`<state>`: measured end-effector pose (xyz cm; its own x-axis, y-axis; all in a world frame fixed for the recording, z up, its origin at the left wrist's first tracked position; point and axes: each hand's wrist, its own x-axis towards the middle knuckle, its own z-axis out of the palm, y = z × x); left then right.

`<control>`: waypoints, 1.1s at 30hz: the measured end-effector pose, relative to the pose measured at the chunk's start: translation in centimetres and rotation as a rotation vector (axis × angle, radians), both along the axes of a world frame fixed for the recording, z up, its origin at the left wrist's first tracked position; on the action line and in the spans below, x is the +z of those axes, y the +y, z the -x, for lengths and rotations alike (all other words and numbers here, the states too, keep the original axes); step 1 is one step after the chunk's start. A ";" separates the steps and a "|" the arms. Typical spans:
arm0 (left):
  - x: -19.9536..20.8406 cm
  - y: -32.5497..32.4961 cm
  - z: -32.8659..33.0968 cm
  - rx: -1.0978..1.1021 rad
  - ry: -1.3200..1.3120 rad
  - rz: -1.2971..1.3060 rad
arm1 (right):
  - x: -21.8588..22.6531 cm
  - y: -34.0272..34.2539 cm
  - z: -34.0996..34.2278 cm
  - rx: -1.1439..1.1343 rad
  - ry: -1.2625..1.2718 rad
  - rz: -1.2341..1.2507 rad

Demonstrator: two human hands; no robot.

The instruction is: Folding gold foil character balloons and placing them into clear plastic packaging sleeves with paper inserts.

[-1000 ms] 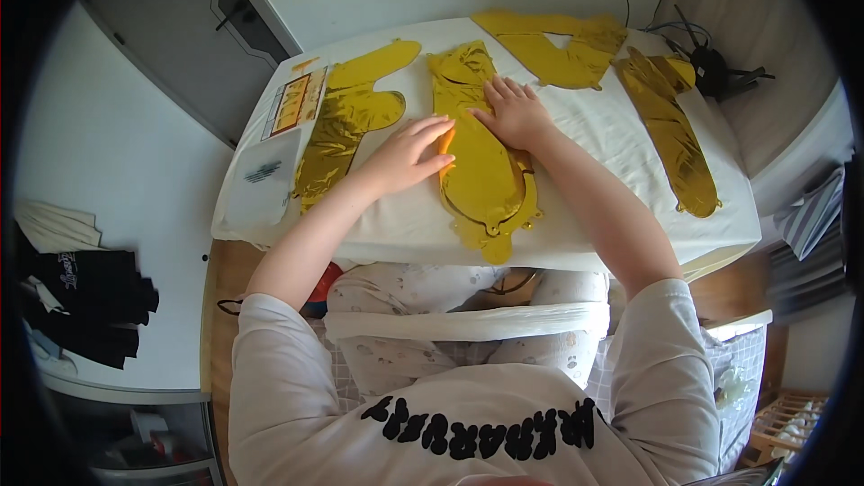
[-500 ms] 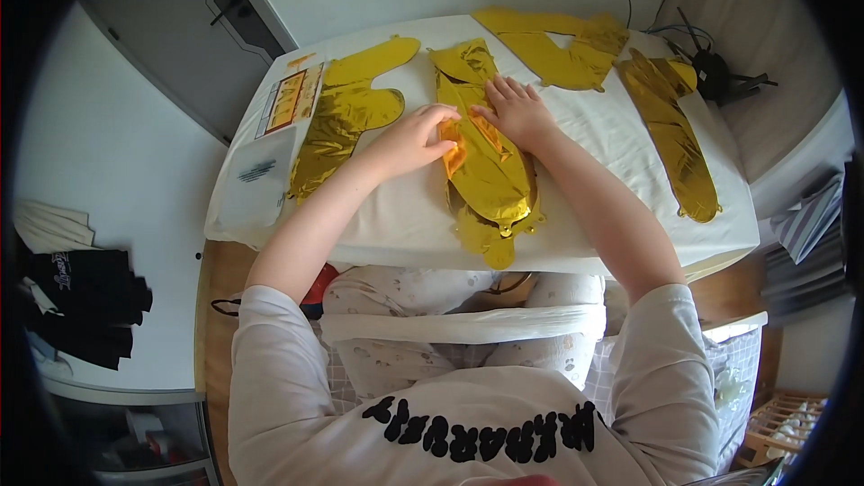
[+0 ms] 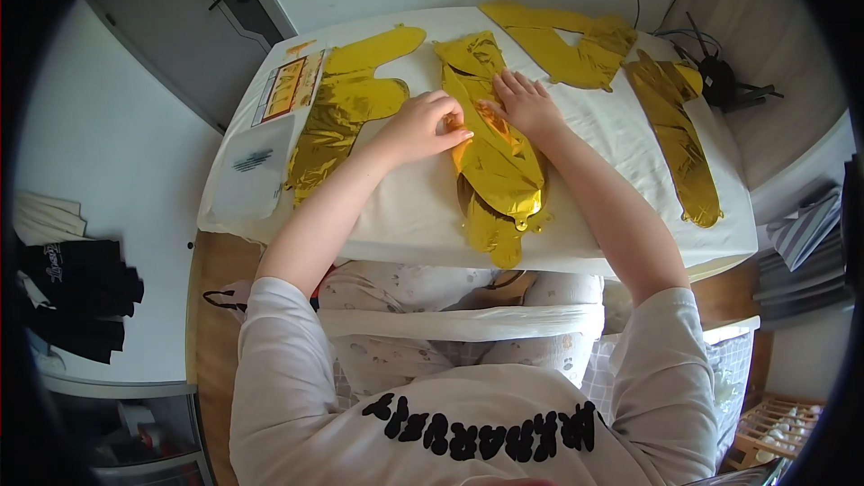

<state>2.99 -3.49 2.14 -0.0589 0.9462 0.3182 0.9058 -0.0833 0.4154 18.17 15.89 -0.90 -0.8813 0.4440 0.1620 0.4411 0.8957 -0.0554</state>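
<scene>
A gold foil balloon (image 3: 506,166), puffed and creased in its lower part, lies lengthwise on the table in front of me. My left hand (image 3: 425,129) pinches its left edge near the middle, with thumb and fingers curled together. Flat on the balloon's upper right side rests my right hand (image 3: 529,108), fingers stretched out. Between the two hands the foil is wrinkled and shows orange reflections. Beneath the balloon's near end, more gold foil (image 3: 493,238) with small tabs sticks out.
Flat gold foil balloons lie on the white-covered table (image 3: 396,225): one at left (image 3: 328,117), one at the far right (image 3: 576,54), one at right (image 3: 673,139). A printed package (image 3: 290,90) and clear bag (image 3: 252,171) lie at left. A black router (image 3: 717,81) stands at the right corner.
My left hand's thumb and fingers have drawn together at the balloon's left edge. The right hand stays flat on the foil. The whole view has shifted slightly.
</scene>
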 end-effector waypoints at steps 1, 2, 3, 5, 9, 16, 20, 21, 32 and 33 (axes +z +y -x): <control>0.0 0.0 0.0 0.006 -0.041 0.035 | 0.0 -0.1 0.0 0.002 0.002 -0.004; 0.0 0.0 -0.1 0.005 -0.042 0.033 | 0.0 0.0 -0.1 0.002 0.001 -0.007; 0.0 0.0 -0.2 -0.005 -0.090 0.044 | -0.1 0.0 -0.2 0.008 0.018 0.000; 0.0 0.0 -0.5 -0.015 -0.137 0.052 | -0.1 -0.1 -0.3 0.014 0.035 0.004; 0.2 -0.1 -1.1 -0.040 -0.067 -0.019 | 0.0 -0.2 -0.3 0.010 0.022 0.010; -0.9 -0.2 -1.2 -0.039 0.118 -0.048 | 0.0 -0.1 -0.1 0.004 -0.004 0.044; -1.4 0.2 -0.8 -0.058 0.124 -0.005 | 0.0 0.2 0.1 -0.003 -0.015 0.055; -1.6 0.2 -0.7 -0.053 0.122 0.006 | 0.0 0.1 0.1 -0.002 -0.010 0.062; -1.8 0.3 -0.5 -0.065 0.156 0.037 | 0.5 -0.2 -0.1 -0.004 0.046 0.150; -1.8 0.1 -0.4 -0.060 0.161 0.046 | 0.7 -0.5 -0.1 -0.006 0.067 0.187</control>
<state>3.44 -3.36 0.36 0.0466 0.9601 0.2757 0.9548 -0.1239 0.2704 18.31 15.41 -0.20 -0.8684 0.4772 0.1346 0.4361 0.8643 -0.2504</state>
